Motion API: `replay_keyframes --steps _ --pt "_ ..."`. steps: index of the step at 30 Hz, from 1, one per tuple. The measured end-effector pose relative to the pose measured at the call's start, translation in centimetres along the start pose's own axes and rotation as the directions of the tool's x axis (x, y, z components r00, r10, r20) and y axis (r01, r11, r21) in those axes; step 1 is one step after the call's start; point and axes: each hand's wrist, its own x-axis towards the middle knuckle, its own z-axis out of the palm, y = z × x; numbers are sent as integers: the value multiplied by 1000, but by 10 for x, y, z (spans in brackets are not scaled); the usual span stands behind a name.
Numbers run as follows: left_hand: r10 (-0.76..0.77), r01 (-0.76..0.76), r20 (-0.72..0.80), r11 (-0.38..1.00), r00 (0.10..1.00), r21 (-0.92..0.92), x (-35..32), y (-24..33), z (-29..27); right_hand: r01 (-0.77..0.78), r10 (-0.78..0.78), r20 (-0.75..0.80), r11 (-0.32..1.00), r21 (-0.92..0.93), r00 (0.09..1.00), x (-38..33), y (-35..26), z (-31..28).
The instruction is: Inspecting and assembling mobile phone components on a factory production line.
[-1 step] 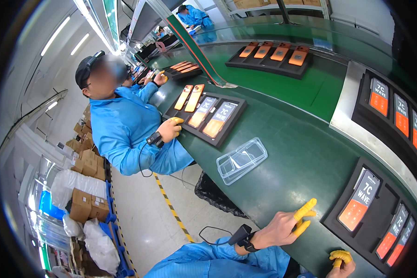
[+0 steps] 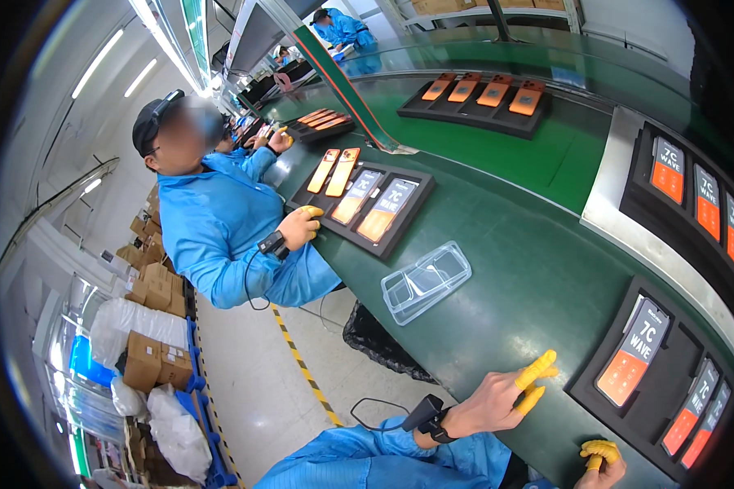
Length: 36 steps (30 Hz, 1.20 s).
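My left hand (image 2: 497,399) hovers over or rests at the near edge of the green table, its yellow-covered fingers stretched out and apart, holding nothing. To its right, my right hand (image 2: 602,464) has curled fingers with yellow finger covers and is partly cut off by the lower edge; nothing shows in it. Closest to both hands is a black foam tray (image 2: 583,389). In it lie a smartphone (image 2: 633,350) with a dark and orange front and two more phones at the right, with a vacant slot between.
A clear plastic blister tray (image 2: 426,281) lies left of the middle. Beyond it, a co-worker (image 2: 220,212) touches another black tray (image 2: 383,248) of phones. More phone trays stand on the green conveyor (image 2: 563,155) and on the metal ledge (image 2: 607,175) at right. A black-lined bin (image 2: 379,346) stands below the table.
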Motion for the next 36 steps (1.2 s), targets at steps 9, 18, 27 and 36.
replay_keyframes --steps 9,18,27,36 --pt "-14 2 -64 981 998 -194 -17 -28 10 39 -38 -11 998 54 999 -2 10 -1" --pt "40 -76 -106 930 994 -361 -18 -30 10 22 -21 -16 998 58 1000 -4 9 -1" --pt "119 -144 -135 970 984 -198 -9 -24 7 15 -14 -14 998 62 1000 -3 5 -1" --pt "34 -63 -225 990 974 -123 -7 -24 5 13 -12 -15 998 62 1000 -5 5 -1"
